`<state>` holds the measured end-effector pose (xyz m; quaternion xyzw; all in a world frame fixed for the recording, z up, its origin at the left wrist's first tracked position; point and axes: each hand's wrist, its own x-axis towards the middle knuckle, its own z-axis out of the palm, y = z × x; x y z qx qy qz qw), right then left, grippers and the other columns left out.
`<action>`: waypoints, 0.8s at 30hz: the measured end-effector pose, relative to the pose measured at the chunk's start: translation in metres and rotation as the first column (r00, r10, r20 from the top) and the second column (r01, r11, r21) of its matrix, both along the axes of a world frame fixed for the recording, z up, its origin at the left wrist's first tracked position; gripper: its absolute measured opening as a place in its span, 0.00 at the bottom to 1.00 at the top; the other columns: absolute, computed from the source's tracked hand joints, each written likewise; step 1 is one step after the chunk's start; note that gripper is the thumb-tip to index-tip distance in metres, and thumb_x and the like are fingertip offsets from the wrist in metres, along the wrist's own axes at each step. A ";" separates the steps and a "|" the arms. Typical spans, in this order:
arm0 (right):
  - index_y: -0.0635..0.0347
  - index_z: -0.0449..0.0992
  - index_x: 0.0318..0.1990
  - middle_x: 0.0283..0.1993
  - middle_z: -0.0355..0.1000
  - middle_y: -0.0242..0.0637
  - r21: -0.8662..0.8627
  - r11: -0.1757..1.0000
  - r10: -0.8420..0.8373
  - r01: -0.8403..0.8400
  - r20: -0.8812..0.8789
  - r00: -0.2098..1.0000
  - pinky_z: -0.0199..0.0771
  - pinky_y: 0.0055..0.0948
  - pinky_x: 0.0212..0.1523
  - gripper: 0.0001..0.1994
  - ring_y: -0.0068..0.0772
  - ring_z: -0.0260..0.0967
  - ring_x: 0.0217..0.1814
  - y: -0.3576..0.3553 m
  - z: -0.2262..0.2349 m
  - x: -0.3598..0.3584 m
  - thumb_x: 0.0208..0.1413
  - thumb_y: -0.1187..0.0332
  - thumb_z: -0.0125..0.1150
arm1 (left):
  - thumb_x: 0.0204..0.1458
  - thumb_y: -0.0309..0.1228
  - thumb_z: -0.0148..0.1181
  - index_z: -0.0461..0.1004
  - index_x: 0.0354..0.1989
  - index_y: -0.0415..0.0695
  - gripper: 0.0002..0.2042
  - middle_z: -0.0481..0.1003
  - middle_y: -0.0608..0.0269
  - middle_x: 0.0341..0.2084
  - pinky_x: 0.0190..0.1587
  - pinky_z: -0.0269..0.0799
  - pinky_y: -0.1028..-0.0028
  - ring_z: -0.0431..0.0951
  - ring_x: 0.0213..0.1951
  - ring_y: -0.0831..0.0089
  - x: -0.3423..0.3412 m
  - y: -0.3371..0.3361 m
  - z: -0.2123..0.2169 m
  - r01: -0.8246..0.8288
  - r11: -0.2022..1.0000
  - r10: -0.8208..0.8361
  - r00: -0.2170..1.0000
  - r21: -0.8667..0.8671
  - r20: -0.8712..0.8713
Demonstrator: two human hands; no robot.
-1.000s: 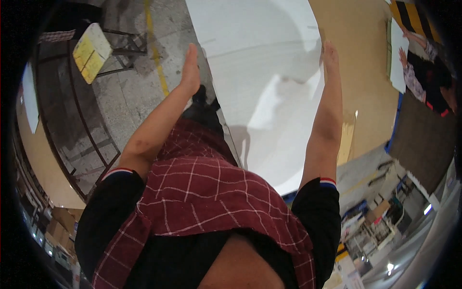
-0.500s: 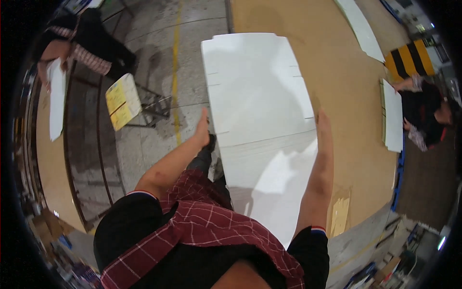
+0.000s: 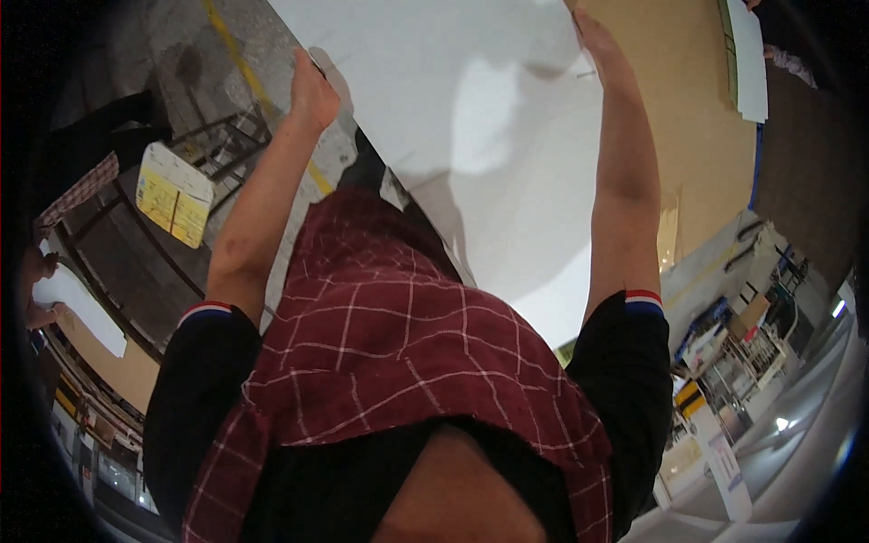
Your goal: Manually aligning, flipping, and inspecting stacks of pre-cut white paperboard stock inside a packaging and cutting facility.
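Note:
A large white sheet of board spans the upper middle of the view, its far end outside the picture. At its left edge is my left hand, with the thumb pointing up and the other fingers partly hidden at the edge. My right hand grips the opposite edge near the top of the view, its fingertips close to the rim of the picture. Between my two hands the board is held by its sides. Shadows of my arms and head fall on its surface.
A brown work table lies under and right of the board. Left of me stands a stool with a yellow and white seat. At far left a co-worker's hand holds a white sheet. Another white sheet is at upper right.
My view has tilted and turned, so the board and both hands appear higher in the picture. The board looks larger and slants more. Both hands stay at its side edges.

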<state>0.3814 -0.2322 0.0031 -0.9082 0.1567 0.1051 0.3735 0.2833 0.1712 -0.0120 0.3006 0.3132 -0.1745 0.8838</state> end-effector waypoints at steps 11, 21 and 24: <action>0.66 0.65 0.39 0.34 0.66 0.46 -0.032 0.996 0.083 -0.078 0.182 0.980 0.59 0.31 0.40 0.27 0.40 0.62 0.39 -0.058 -0.051 -0.110 0.49 0.48 0.35 | 0.48 0.54 0.29 0.49 0.52 0.43 0.30 0.54 0.59 0.50 0.54 0.43 0.70 0.53 0.52 0.65 -0.131 -0.092 0.034 -0.078 0.997 0.076 0.986 -0.004 -0.147; 0.60 0.64 0.41 0.41 0.63 0.47 -0.430 0.902 0.277 -0.030 0.526 0.804 0.55 0.38 0.44 0.17 0.46 0.58 0.43 -0.057 -0.028 -0.174 0.50 0.58 0.41 | 0.45 0.51 0.42 0.48 0.52 0.41 0.31 0.51 0.59 0.49 0.52 0.41 0.61 0.50 0.51 0.66 -0.248 -0.125 0.033 0.153 0.929 -0.019 0.929 0.338 -0.369; 0.59 0.63 0.42 0.44 0.60 0.44 -0.439 0.899 0.286 0.002 0.589 0.756 0.53 0.39 0.46 0.16 0.45 0.55 0.45 -0.048 -0.028 -0.210 0.48 0.60 0.44 | 0.44 0.48 0.46 0.55 0.45 0.43 0.24 0.58 0.65 0.38 0.41 0.53 0.67 0.58 0.38 0.73 -0.273 -0.137 0.043 0.197 0.936 -0.083 0.928 0.290 -0.363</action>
